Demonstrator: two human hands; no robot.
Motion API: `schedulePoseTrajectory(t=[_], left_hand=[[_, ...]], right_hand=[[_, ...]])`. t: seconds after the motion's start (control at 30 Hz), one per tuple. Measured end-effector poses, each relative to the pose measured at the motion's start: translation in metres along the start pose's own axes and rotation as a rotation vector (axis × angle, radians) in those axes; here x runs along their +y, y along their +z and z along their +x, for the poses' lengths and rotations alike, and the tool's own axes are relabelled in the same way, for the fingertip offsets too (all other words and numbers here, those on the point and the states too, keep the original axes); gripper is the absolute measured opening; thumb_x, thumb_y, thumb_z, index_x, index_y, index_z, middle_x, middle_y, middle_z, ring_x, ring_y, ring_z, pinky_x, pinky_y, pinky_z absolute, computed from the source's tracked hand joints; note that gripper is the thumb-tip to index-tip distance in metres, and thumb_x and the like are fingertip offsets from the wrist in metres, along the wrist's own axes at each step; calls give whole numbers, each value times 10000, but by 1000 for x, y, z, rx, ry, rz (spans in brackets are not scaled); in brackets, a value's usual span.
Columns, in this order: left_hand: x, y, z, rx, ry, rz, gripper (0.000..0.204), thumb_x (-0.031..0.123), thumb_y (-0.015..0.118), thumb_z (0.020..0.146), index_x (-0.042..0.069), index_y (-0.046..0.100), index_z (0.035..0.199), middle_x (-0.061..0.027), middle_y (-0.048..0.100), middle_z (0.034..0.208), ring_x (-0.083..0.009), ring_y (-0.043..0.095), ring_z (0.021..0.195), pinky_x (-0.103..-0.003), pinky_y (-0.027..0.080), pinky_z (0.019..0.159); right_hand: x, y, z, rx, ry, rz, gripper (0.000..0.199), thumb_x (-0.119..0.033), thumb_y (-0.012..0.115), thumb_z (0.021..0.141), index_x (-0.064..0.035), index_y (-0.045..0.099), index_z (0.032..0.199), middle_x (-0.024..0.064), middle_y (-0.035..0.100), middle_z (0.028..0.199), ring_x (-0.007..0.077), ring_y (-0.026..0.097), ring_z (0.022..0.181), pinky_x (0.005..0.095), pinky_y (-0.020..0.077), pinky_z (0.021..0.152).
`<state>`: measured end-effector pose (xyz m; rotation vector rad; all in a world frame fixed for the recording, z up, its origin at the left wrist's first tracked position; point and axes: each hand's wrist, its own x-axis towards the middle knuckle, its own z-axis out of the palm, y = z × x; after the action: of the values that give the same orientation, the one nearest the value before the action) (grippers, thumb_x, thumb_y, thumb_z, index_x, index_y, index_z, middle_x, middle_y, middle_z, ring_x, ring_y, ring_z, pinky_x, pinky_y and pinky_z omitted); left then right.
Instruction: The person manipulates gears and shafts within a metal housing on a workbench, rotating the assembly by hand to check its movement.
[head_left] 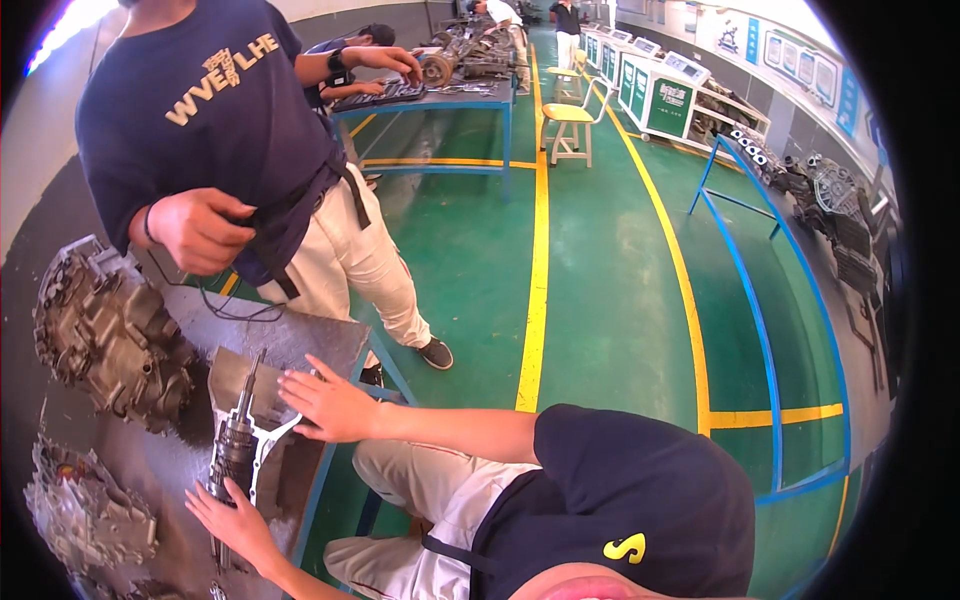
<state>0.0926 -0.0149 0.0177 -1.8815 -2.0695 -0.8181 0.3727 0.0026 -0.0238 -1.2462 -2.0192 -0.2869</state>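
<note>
A metal gear shaft (236,445) stands tilted on a grey workbench (300,335) at the lower left, its thin end pointing up. My left hand (238,522) reaches in from the lower edge and grips the shaft's lower part. My right hand (330,405) stretches across my body and rests flat, fingers apart, on the bench next to a pale metal bracket (275,435) beside the shaft. It holds nothing.
A large gearbox housing (110,330) lies at the bench's left, another casting (85,510) below it. A person (230,120) in a dark shirt stands by the bench's far edge, holding a black cable. Green floor with yellow lines, blue rails, a stool (570,125) and other benches lie beyond.
</note>
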Motion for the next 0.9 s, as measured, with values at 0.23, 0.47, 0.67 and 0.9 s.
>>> schedulePoseTrajectory(t=[0.23,0.47,0.67,0.9], left_hand=[[56,43,57,-54,204,-60,532,389,541,1025,-35,564,1346,-291,477,1465,-462,403,1392,-515,344,1145],[63,72,55,-22,152,75,435,423,500,1018,42,668,1145,-117,651,1104,-354,629,982,-507,489,823],[65,71,53,17,147,83,430,417,503,1013,35,675,1111,-121,653,1095,-358,626,972,-504,486,827],[71,67,50,5,111,110,437,421,509,1007,34,683,1113,-129,666,1055,-348,632,960,-487,469,879]], right_hand=[[-4,5,-3,29,43,25,603,-387,646,913,18,556,1350,176,531,1427,322,429,1403,538,250,1200],[-5,14,-1,247,-2,119,436,-315,692,828,24,637,1098,164,616,1166,350,515,1283,550,248,1210],[-5,13,0,256,2,162,399,-300,683,847,12,638,1091,149,607,1124,337,525,1259,542,262,1203],[-3,13,-1,213,12,153,393,-315,699,849,0,656,1081,127,619,1140,308,528,1263,525,319,1169]])
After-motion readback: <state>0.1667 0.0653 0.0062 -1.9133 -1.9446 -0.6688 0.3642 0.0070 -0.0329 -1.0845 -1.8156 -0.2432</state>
